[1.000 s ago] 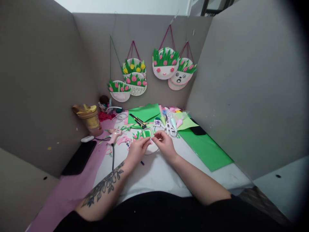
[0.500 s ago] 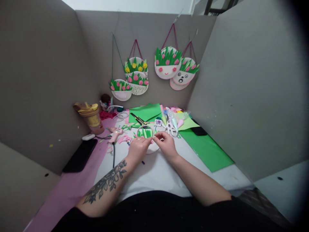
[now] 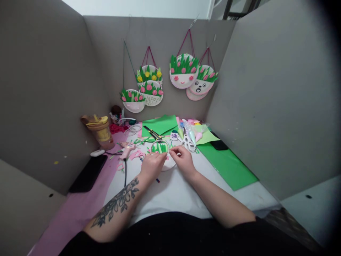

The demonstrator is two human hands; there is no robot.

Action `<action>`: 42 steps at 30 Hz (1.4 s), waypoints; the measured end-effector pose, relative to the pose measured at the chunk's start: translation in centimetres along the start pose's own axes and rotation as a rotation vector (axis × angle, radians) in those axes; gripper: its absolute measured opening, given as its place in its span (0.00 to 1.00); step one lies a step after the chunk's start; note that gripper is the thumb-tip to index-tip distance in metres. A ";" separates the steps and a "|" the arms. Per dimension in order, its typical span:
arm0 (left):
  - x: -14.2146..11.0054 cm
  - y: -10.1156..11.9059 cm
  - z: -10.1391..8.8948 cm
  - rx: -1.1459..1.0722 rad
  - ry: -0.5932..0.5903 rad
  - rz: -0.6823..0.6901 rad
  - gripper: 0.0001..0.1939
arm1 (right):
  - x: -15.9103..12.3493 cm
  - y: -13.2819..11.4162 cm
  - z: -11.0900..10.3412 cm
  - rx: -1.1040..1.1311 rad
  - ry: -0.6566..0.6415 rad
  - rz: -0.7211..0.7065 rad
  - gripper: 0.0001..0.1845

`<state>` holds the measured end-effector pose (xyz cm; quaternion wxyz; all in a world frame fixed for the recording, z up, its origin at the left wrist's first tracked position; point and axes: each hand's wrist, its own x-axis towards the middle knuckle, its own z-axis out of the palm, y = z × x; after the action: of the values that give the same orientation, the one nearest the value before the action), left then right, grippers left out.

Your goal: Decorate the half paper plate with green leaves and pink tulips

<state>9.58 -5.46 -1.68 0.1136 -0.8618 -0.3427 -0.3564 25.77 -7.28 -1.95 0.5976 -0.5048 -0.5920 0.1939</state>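
Note:
My left hand (image 3: 153, 164) is closed on a thin ring that looks like a roll of tape (image 3: 152, 143), held upright. Through the ring and around it shows a white paper plate (image 3: 170, 164) with green paper leaves (image 3: 159, 148) and small pink pieces. My right hand (image 3: 183, 159) is at the right side of the ring, thumb and forefinger pinched together. Whatever lies in that pinch is too small to make out. Both hands are above the white table covering, and the left fingers hide part of the plate.
A pink glue gun (image 3: 127, 150), scissors (image 3: 188, 143) and a box cutter (image 3: 152, 133) lie around the plate. Green paper (image 3: 229, 167) is at the right, a black phone (image 3: 89, 173) and cup (image 3: 99, 133) at the left. Decorated plates (image 3: 183, 80) hang on the grey partition.
The camera view has tilted slightly. Both hands and the ring stay in nearly the same place, with only a small shift of the right fingertips.

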 end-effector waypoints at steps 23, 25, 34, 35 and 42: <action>1.1 0.9 -1.0 -0.854 -0.140 -0.666 0.09 | -0.6 -1.2 -0.1 -0.001 -0.075 -0.109 0.06; 1.1 1.0 -1.1 -0.775 -0.131 -0.630 0.09 | -0.7 -1.1 -0.1 -0.038 -0.043 -0.148 0.05; 0.9 0.9 -1.0 -0.701 -0.103 -0.576 0.07 | -0.7 -0.2 -0.3 -0.165 -0.036 -0.318 0.06; 0.9 0.9 -1.0 -0.701 -0.099 -0.572 0.07 | -0.7 -0.2 -0.3 -0.169 -0.041 -0.330 0.05; 0.9 1.0 -1.2 -0.714 -0.082 -0.583 0.07 | -0.7 -0.8 -0.3 -0.146 -0.113 -0.350 0.05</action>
<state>10.05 -6.30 -0.18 -0.3090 -0.7279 -0.4306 -0.4349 25.62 -8.34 -1.59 0.5495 -0.4247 -0.7159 0.0718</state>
